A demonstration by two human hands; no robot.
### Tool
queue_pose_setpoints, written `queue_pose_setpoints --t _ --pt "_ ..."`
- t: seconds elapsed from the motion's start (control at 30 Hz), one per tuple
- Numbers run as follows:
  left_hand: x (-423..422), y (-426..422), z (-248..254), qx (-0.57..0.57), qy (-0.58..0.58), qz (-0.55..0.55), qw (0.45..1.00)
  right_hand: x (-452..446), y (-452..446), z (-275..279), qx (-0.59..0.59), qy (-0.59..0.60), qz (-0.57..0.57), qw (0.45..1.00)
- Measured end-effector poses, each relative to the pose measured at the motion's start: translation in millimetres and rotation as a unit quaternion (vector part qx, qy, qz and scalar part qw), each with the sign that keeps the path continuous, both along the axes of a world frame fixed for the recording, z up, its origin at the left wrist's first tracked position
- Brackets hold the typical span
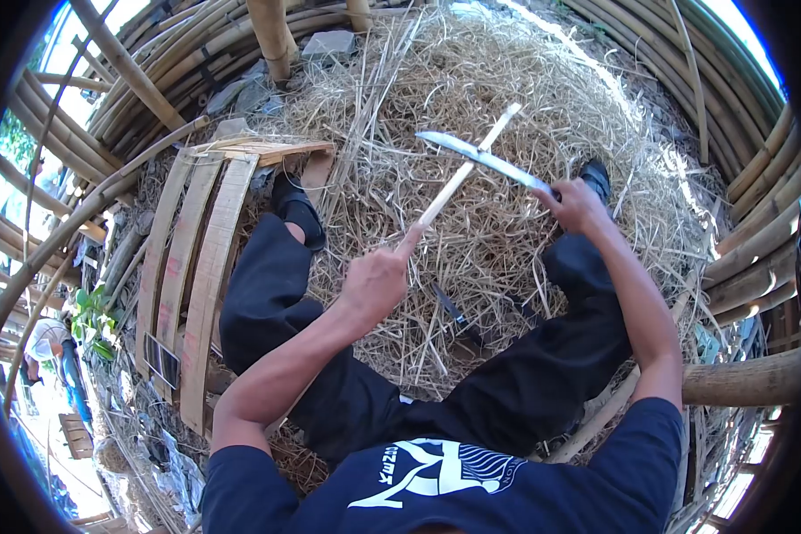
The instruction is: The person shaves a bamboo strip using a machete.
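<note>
Grips the lower end of a pale strip (pixel 449 189) with the left hand (pixel 374 283), fingers curled tight around it and one digit laid out along its length. Leads from that hand upward and to the right, with the far end held out beyond the knife (pixel 512 171). Holds this knife in the right hand (pixel 580 206), fist closed around the dark handle at the near end. Points the blade away from that hand, up and to the left, so as to cross the strip in its upper half, well apart from the left hand. Cannot tell from this angle about firm contact at the crossing.

Seen below both, over a spread of straw-like shavings (pixel 578 116), between the bent legs (pixel 543 356) in dark trousers. Found lower down, near the left hand but apart from it: a narrow, dark tool (pixel 448 303) lying on the shavings, hard to make out. Stood just beside the left leg: a slatted wooden crate (pixel 219 267). Ringed all around by bamboo poles (pixel 746 378).
</note>
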State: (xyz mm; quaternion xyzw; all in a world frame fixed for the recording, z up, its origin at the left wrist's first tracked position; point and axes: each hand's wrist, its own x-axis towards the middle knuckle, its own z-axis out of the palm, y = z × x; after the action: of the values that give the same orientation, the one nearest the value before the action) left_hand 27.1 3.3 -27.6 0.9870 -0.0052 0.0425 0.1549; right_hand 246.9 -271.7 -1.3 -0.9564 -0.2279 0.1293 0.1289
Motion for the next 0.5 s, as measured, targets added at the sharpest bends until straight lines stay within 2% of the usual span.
queue_pose_setpoints --t 0.07,0.17,0.23,0.27,0.33,0.37,0.4,0.47,0.5 --pt "3.0 -0.6 1.9 0.007 0.012 0.003 1.000 -5.6 -0.3 -4.9 0.017 0.009 -0.021 1.000" --pt "1.6 -0.7 -1.3 -0.028 -0.023 -0.004 0.999 -17.0 3.5 -13.3 0.041 -0.013 0.012 0.999" --pt "1.7 -3.9 -0.9 -0.032 -0.030 0.000 0.999 -29.2 13.5 3.5 0.017 0.003 0.092 0.996" --pt "2.2 -5.5 -0.2 -0.039 -0.041 0.005 0.998 -31.1 14.8 0.8 0.017 0.004 0.092 0.996" --pt "0.9 -6.2 7.6 -0.028 -0.033 0.005 0.999 -36.2 15.7 -6.8 0.025 -0.047 0.163 0.985" --pt "-0.6 -5.1 10.5 -0.017 -0.025 0.005 1.000 -31.0 14.8 -0.8 0.012 0.000 0.147 0.989" --pt "-2.8 -5.0 10.1 -0.015 -0.021 0.003 1.000 -16.5 8.1 -10.5 0.025 -0.012 0.107 0.994" --pt "-3.4 -6.6 8.1 -0.012 -0.019 0.005 1.000 7.7 -1.9 -4.1 -0.022 -0.003 0.003 1.000" --pt "-3.4 -5.5 6.3 -0.010 -0.022 0.005 1.000 8.0 -4.3 -11.3 -0.031 -0.076 0.025 0.996"
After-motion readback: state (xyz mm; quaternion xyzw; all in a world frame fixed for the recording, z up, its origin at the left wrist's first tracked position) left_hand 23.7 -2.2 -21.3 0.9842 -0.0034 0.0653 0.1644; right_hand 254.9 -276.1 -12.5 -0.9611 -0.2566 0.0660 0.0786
